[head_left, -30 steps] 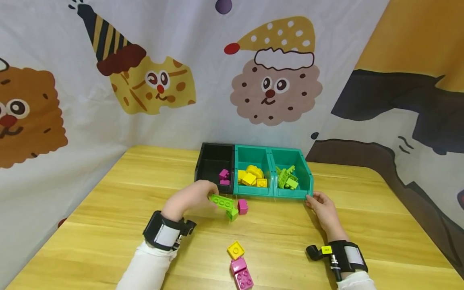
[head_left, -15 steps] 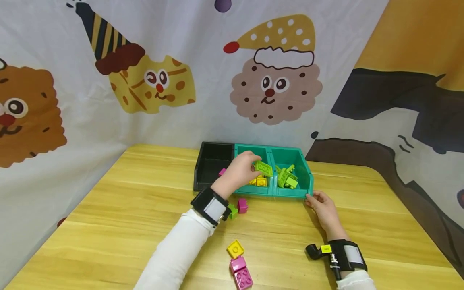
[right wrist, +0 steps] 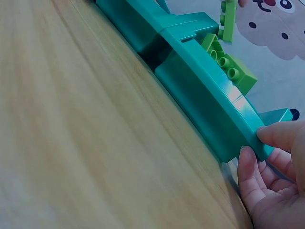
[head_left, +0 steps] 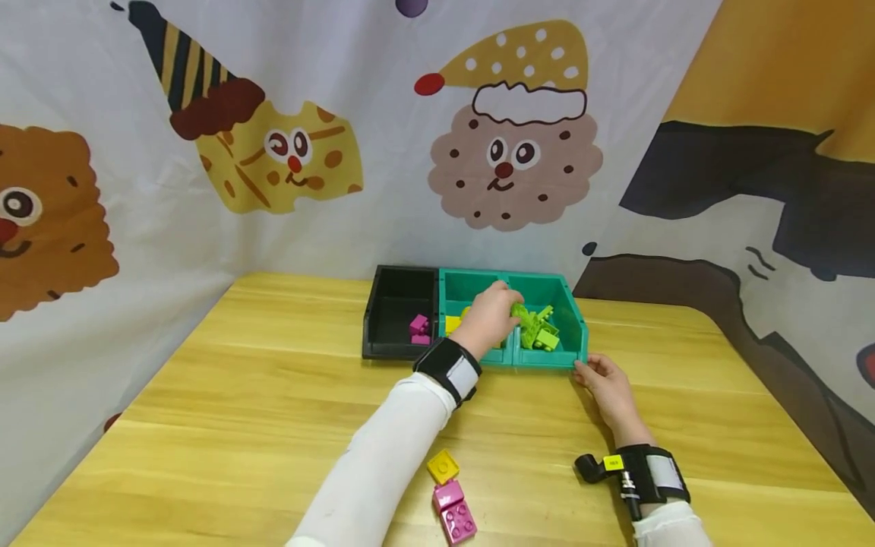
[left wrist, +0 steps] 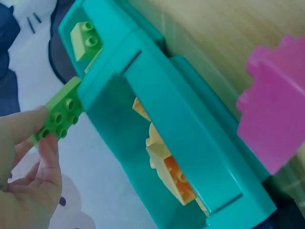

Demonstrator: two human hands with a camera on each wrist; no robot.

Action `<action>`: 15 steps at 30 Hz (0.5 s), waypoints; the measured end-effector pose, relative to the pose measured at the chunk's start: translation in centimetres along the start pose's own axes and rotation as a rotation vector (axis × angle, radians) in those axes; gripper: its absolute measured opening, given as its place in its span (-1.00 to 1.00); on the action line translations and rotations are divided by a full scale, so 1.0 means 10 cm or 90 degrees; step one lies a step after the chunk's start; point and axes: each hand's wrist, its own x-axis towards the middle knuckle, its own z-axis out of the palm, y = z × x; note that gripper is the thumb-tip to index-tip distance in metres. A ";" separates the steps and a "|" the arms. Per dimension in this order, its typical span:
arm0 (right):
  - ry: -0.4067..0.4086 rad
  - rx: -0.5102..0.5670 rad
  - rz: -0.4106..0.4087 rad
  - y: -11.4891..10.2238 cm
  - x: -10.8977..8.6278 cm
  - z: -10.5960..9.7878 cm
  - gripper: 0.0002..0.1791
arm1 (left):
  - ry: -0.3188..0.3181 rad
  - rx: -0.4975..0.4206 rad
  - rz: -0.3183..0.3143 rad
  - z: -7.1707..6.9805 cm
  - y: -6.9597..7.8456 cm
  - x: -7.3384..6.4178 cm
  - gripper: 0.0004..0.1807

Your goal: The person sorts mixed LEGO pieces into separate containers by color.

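Note:
My left hand (head_left: pixel 487 317) is above the divider between the two teal bins, pinching a light green toy brick (left wrist: pixel 59 109) between thumb and fingers. Below and to the right of it, the right teal bin (head_left: pixel 547 359) contains several green bricks (head_left: pixel 545 339). Yellow bricks (left wrist: pixel 167 164) lie in the middle teal bin (left wrist: pixel 186 124), partly covered by my left hand in the head view. With thumb and fingers, my right hand (head_left: pixel 611 391) grips the front right corner of the right bin. A magenta brick (left wrist: pixel 276 100) looms near the left wrist camera.
A black bin (head_left: pixel 399 351) with magenta bricks (head_left: pixel 419 330) adjoins the teal bins on the left. Nearer on the wooden table (head_left: pixel 225 425) lie a yellow brick (head_left: pixel 443 466) and two pink bricks (head_left: pixel 454 512). A cartoon-printed cloth (head_left: pixel 390 182) hangs behind.
My left hand has lifted the green brick from the table in front of the bins and carried it right, across the middle bin. My right hand has kept its grip on the corner.

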 end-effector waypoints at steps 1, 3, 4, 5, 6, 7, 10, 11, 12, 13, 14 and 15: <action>0.001 -0.002 -0.002 0.00 0.01 0.00 -0.58 | -0.001 0.010 0.005 0.01 0.02 0.01 -0.67; 0.000 -0.001 -0.004 0.00 0.01 0.00 -0.57 | 0.002 0.039 0.022 0.05 0.04 0.02 -0.71; -0.001 0.000 -0.006 0.00 0.01 0.00 -0.57 | 0.000 0.052 0.031 0.07 0.05 0.01 -0.71; 0.000 -0.001 -0.006 0.00 0.01 0.01 -0.58 | -0.003 0.062 0.040 0.09 0.05 0.01 -0.72; 0.000 -0.002 -0.006 0.00 0.01 0.01 -0.58 | -0.006 0.074 0.049 0.11 0.04 0.01 -0.72; 0.000 -0.002 -0.005 0.00 0.01 0.01 -0.58 | -0.013 0.084 0.052 0.13 0.04 0.01 -0.73; 0.001 0.002 -0.005 -0.01 0.01 0.01 -0.57 | -0.042 0.102 0.048 0.16 0.03 0.01 -0.73; 0.000 0.002 -0.004 -0.01 0.01 0.01 -0.57 | -0.050 0.105 0.045 0.16 0.03 0.01 -0.73; 0.000 0.003 -0.005 -0.01 0.00 0.00 -0.56 | -0.056 0.110 0.044 0.16 0.03 0.01 -0.71; -0.001 0.006 -0.005 -0.01 0.00 0.00 -0.57 | -0.061 0.117 0.044 0.17 0.04 0.01 -0.69; -0.001 0.009 -0.005 -0.01 0.00 0.01 -0.56 | -0.064 0.125 0.046 0.17 0.04 0.01 -0.67; -0.001 0.009 -0.006 -0.01 0.00 0.01 -0.56 | -0.068 0.136 0.048 0.18 0.05 0.01 -0.65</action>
